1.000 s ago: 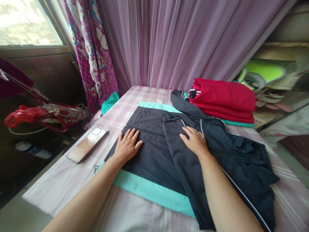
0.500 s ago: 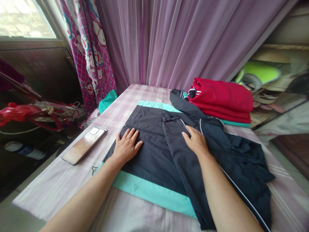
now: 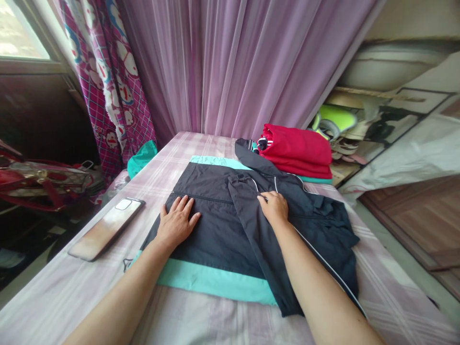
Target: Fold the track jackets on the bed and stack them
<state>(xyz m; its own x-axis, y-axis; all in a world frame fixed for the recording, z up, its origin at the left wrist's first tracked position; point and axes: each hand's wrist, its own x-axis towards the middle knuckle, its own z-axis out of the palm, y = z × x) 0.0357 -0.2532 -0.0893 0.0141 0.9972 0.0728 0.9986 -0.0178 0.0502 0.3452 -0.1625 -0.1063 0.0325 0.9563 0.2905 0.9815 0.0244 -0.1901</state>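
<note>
A dark jacket (image 3: 212, 230) with turquoise side bands and white piping lies spread on a checked cloth. My left hand (image 3: 177, 221) rests flat on its left part near the zip, fingers spread. One sleeve (image 3: 253, 230) is folded across the body of the jacket. My right hand (image 3: 275, 207) is closed at the edge of this sleeve, thumb and fingers pinching the fabric near the white piping. The other sleeve (image 3: 247, 151) stretches toward the back, its cuff beside the red folded clothes.
A stack of red folded clothes (image 3: 296, 151) sits at the back right of the table (image 3: 201, 318). A phone (image 3: 107, 229) lies left of the jacket. Purple curtains (image 3: 230, 62) hang behind, and a shelf with shoes (image 3: 341, 146) stands at the right.
The view has shifted, so the table and jacket appear further left. My right hand's fingers have curled from lying on the sleeve to pinching it. My left hand stays flat on the jacket.
</note>
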